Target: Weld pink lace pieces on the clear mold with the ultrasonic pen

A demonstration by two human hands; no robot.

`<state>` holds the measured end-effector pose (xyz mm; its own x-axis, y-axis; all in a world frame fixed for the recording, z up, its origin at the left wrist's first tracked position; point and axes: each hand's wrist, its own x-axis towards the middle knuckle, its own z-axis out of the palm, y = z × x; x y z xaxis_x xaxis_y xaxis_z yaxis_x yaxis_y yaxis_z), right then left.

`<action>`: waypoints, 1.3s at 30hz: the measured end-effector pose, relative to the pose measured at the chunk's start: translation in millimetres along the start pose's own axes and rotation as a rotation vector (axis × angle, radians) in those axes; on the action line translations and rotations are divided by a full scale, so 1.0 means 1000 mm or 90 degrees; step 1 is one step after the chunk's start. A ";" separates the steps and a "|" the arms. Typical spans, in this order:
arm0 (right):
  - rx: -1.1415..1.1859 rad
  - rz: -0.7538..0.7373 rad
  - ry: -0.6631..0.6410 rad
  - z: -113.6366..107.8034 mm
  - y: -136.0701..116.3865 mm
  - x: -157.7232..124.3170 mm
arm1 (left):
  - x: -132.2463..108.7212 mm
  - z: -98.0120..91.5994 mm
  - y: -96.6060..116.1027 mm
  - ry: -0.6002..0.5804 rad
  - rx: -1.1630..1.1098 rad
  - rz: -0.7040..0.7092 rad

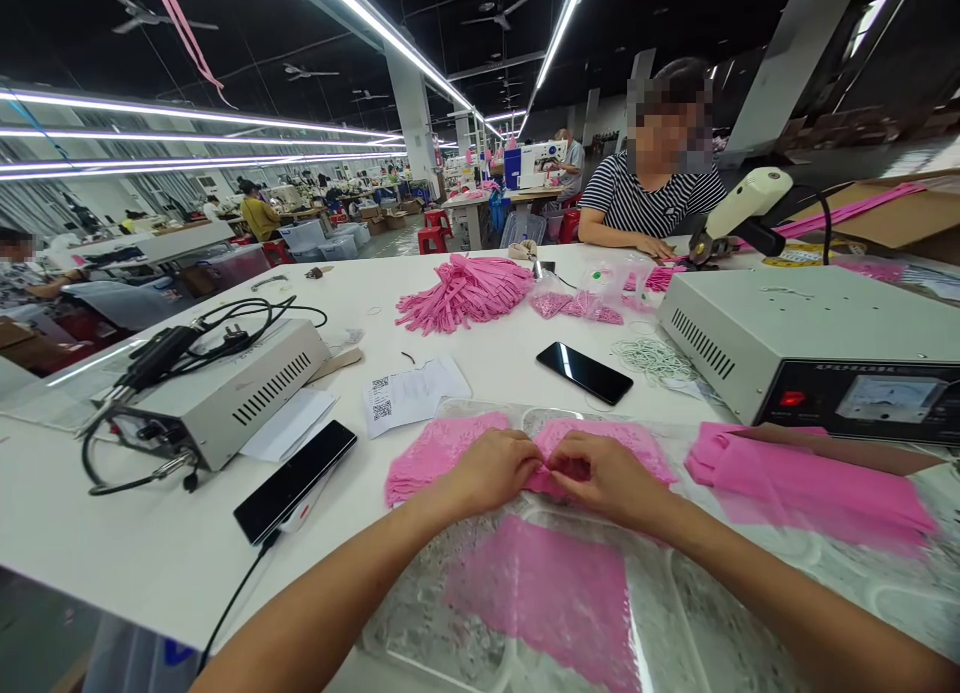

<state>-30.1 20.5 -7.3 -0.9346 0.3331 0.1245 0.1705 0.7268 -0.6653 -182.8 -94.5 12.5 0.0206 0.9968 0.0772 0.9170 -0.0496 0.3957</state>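
Head view: both hands meet at the near middle of the white table (150,543), over a clear plastic tray (420,623). The left hand (491,470) and the right hand (604,476) close together on a small pink lace piece (592,435), at the point where their fingertips nearly touch. The fingers of each hand are curled in and pinched shut on the lace edge, thumb against forefinger as far as the angle shows; nothing is spread.

The lace looks thin, very light and limp, so it should fold and bunch at any pull and carry no weight of its own. Its open weave could snag or stretch, so a light pinch at the edge or a corner seems the safest hold, with 2 hands keeping it flat. It does not look slippery.

A second lace piece (435,453) lies just left of the hands, and a third (547,593) lies nearer the body, on or under the clear tray; which cannot be told. A stack of plain pink fabric (810,483) rests to the right, beside a grey machine box (795,343). 2 phones lie on the table: a black phone (585,372) beyond the hands, and another phone (294,479) to the left near a second grey box (225,398). A pile of pink strips (465,291) sits farther off, before a co-worker in a striped shirt (645,205).
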 end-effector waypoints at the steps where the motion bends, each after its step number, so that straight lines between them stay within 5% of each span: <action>1: 0.003 0.006 0.001 0.002 0.000 0.001 | 0.000 0.000 0.001 0.005 -0.010 -0.010; 8: 0.097 0.062 0.003 0.004 0.005 0.002 | -0.011 0.000 0.014 0.088 -0.093 -0.186; 17: 0.178 0.094 -0.034 0.005 0.008 0.000 | 0.003 0.010 0.022 0.035 -0.222 -0.289; 26: 0.228 0.110 -0.097 -0.005 0.012 0.002 | 0.001 0.011 0.015 -0.026 -0.256 -0.299; 39: 0.282 0.121 -0.114 -0.011 0.012 0.002 | 0.000 0.011 0.016 0.011 -0.233 -0.259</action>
<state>-26.2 36.2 -7.2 -0.9456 0.2978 -0.1311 0.2298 0.3261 -0.9170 -163.8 -94.7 8.4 -0.3154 0.9393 -0.1349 0.6513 0.3177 0.6891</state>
